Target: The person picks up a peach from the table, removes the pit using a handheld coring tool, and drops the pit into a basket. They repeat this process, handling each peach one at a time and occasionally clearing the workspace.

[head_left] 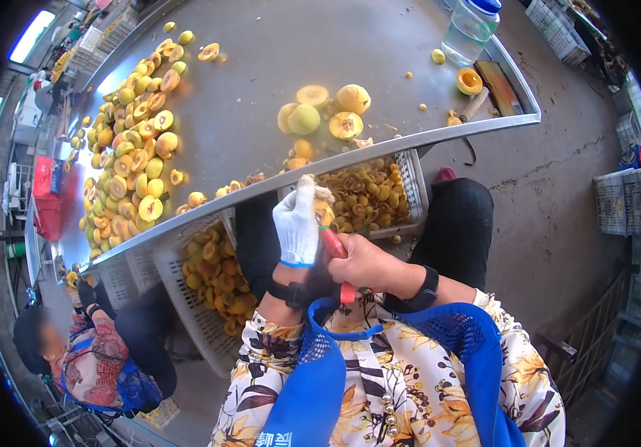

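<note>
My left hand (296, 226), in a white glove with a blue cuff, is closed around a piece of yellow fruit (323, 211) just below the table's metal edge. Bare, my right hand (360, 262) grips the red handle (333, 243) of a tool whose tip meets the fruit. Beneath both hands, a white crate (416, 186) holds many cut fruit pieces. On the metal table (253, 89), a few halves and whole fruits (305, 119) lie beyond my hands.
A long heap of cut fruit (141, 156) covers the table's left part. At the right corner stand a water container (471, 31) and a fruit half (469, 81). Another fruit-filled crate (179, 298) is at lower left, near a seated co-worker (100, 361).
</note>
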{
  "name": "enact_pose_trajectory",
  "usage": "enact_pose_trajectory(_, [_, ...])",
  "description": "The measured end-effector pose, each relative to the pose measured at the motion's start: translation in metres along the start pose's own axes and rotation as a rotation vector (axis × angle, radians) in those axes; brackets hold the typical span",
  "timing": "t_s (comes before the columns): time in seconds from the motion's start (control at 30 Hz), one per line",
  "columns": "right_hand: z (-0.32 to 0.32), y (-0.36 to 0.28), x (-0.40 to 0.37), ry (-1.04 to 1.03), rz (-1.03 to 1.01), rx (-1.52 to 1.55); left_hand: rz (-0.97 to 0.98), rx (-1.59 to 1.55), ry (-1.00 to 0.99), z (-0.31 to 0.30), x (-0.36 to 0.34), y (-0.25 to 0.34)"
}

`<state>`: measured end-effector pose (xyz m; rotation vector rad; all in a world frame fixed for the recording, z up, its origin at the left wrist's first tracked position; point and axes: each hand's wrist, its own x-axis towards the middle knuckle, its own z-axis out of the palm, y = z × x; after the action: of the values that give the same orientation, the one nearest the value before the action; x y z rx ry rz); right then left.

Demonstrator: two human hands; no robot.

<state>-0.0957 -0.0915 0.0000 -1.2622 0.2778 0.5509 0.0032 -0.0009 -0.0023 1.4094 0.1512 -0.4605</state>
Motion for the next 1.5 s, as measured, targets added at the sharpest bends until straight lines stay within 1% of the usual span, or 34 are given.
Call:
enact_pose_trajectory(0.03, [-0.001, -0.003, -0.001, -0.009, -0.003, 0.003, -0.200, -0.081, -0.088, -0.002, 0.000, 0.011])
enact_pose_trajectory(0.07, [-0.002, -0.005, -0.002, -0.019, -0.004, 0.007, -0.283, -0.139, -0.147, -0.006, 0.001, 0.010])
enact_pose_trajectory(0.13, [-0.002, -0.004, -0.003, -0.079, 0.012, 0.132, -0.443, -0.258, -0.263, -0.013, 0.006, 0.005])
enact_pose_trajectory(0.17, [-0.001, -0.004, -0.002, -0.112, 0.022, 0.195, -0.470, -0.305, -0.364, -0.017, 0.006, 0.005])
enact_pose_trajectory(0.27, [-0.001, -0.007, -0.004, -0.165, 0.015, 0.346, -0.360, -0.321, -0.246, -0.015, 0.007, -0.004])
enact_pose_trajectory(0.3, [-0.002, -0.009, -0.005, -0.207, 0.016, 0.427, -0.352, -0.395, -0.338, -0.011, 0.003, 0.006])
enact_pose_trajectory(0.37, [-0.005, -0.012, -0.007, -0.290, 0.019, 0.592, -0.289, -0.513, -0.100, -0.015, 0.007, 0.005])
enact_pose_trajectory(0.4, [-0.009, -0.015, -0.008, -0.292, -0.015, 0.615, -0.252, -0.575, 0.019, -0.017, 0.011, 0.002])
enact_pose_trajectory(0.43, [-0.013, -0.017, -0.009, -0.293, -0.052, 0.638, -0.299, -0.647, -0.058, -0.043, 0.015, 0.004])
enact_pose_trajectory(0.47, [-0.017, -0.018, -0.010, -0.292, -0.090, 0.666, -0.186, -0.638, 0.074, -0.064, 0.020, -0.002])
enact_pose_trajectory(0.5, [-0.022, -0.015, -0.008, -0.166, -0.063, 0.305, -0.100, -0.478, 0.069, -0.091, 0.014, 0.008])
enact_pose_trajectory(0.53, [-0.028, -0.007, -0.001, -0.038, -0.036, -0.055, 0.058, -0.219, 0.295, -0.107, 0.009, 0.013])
enact_pose_trajectory(0.57, [-0.032, 0.002, 0.006, 0.096, -0.008, -0.410, 0.111, 0.205, 0.403, -0.138, 0.009, 0.012])
enact_pose_trajectory(0.6, [-0.034, 0.006, 0.010, 0.235, 0.022, -0.760, 0.242, 0.821, 0.436, -0.177, 0.015, 0.008])
enact_pose_trajectory(0.67, [-0.029, -0.008, 0.009, 0.279, 0.046, -0.516, 0.531, 1.318, 0.519, -0.183, 0.006, 0.037])
enact_pose_trajectory(0.7, [-0.024, -0.010, 0.008, 0.292, 0.067, -0.392, 0.610, 1.308, 0.521, -0.164, 0.003, 0.054])
enact_pose_trajectory(0.73, [-0.021, -0.004, 0.009, 0.295, 0.019, -0.431, 0.688, 1.299, 0.521, -0.140, 0.009, 0.066])
enact_pose_trajectory(0.77, [-0.021, 0.003, 0.014, 0.304, -0.038, -0.475, 0.776, 1.251, 0.423, -0.125, 0.025, 0.069])
enact_pose_trajectory(0.8, [-0.022, 0.004, 0.017, 0.319, -0.101, -0.521, 0.926, 1.360, 0.317, -0.094, 0.033, 0.080])
enact_pose_trajectory(0.83, [-0.023, 0.002, 0.015, 0.331, -0.133, -0.514, 1.030, 1.340, 0.220, -0.066, 0.048, 0.082])
enact_pose_trajectory(0.9, [-0.026, 0.002, 0.003, 0.357, -0.187, -0.503, 1.006, 1.496, -0.008, -0.016, 0.073, 0.082])
enact_pose_trajectory(0.93, [-0.028, 0.004, -0.003, 0.386, -0.182, -0.519, 0.915, 1.671, -0.110, 0.005, 0.087, 0.076])
enact_pose_trajectory(0.97, [-0.030, 0.007, -0.009, 0.415, -0.179, -0.534, 0.752, 1.784, -0.279, 0.023, 0.099, 0.074])
enact_pose_trajectory(1.0, [-0.032, 0.008, -0.013, 0.443, -0.176, -0.549, 0.928, 1.731, -0.264, 0.023, 0.116, 0.054])
enact_pose_trajectory(1.07, [-0.033, 0.005, -0.023, 0.462, -0.150, -0.526, 0.832, 1.785, -0.231, 0.029, 0.144, 0.037])
enact_pose_trajectory(1.17, [-0.033, -0.005, -0.031, 0.497, -0.133, -0.492, 0.827, 1.367, -0.197, 0.016, 0.135, 0.043])
enact_pose_trajectory(1.2, [-0.033, -0.007, -0.030, 0.507, -0.135, -0.477, 0.493, 0.943, -0.276, 0.013, 0.125, 0.048])
enact_pose_trajectory(1.27, [-0.033, -0.012, -0.025, 0.553, -0.313, -0.497, -0.162, 0.070, -0.350, 0.001, 0.092, 0.062])
enact_pose_trajectory(1.3, [-0.034, -0.014, -0.021, 0.573, -0.401, -0.507, -0.205, -0.112, -0.385, -0.005, 0.072, 0.063])
enact_pose_trajectory(1.33, [-0.034, -0.017, -0.014, 0.617, -0.439, -0.513, -0.242, -0.296, -0.420, -0.010, 0.055, 0.061])
enact_pose_trajectory(1.37, [-0.033, -0.025, -0.010, 0.620, -0.431, -0.496, -0.319, -0.249, -0.392, -0.017, 0.047, 0.056])
enact_pose_trajectory(1.4, [-0.031, -0.033, -0.006, 0.627, -0.422, -0.480, -0.431, -0.244, -0.440, -0.025, 0.038, 0.054])
enact_pose_trajectory(1.47, [-0.029, -0.032, 0.007, 0.569, -0.532, -0.428, -0.555, -0.229, -0.370, -0.027, 0.026, 0.037])
enact_pose_trajectory(1.5, [-0.027, -0.030, 0.011, 0.542, -0.585, -0.403, -0.584, -0.235, -0.327, -0.006, -0.003, 0.058])
